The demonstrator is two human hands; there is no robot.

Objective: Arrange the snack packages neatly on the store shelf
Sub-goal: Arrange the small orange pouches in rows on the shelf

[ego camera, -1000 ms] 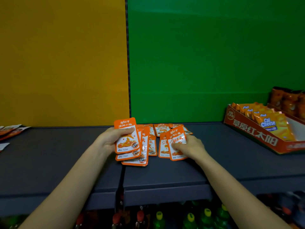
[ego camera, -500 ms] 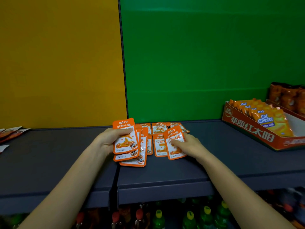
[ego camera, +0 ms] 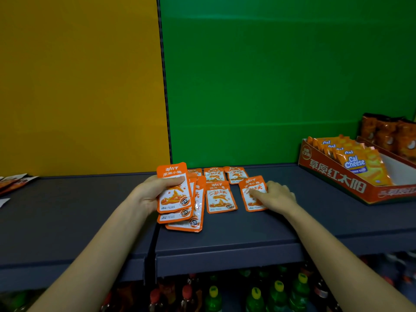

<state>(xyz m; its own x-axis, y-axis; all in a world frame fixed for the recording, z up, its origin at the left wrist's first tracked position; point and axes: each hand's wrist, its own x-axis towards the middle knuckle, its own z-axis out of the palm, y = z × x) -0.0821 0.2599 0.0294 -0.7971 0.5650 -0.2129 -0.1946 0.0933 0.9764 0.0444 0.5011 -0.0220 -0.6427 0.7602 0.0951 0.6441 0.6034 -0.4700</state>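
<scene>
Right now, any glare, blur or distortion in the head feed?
Head view: evenly lit, no hard shadows; slight sheen on the lowest packet of the packet fan in the left hand; panel seam leans from wide-angle distortion; bottles under the shelf are dark and soft.

Packets on shelf; display box right; bottles below.

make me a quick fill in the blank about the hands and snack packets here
1. The left hand holds a stack of packets coloured ____ and white.
2. The right hand rests on a single packet lying flat on the ____.
3. The tray at right holds packs labelled Cal ____.
Missing words: orange; shelf; Cheese.
</scene>
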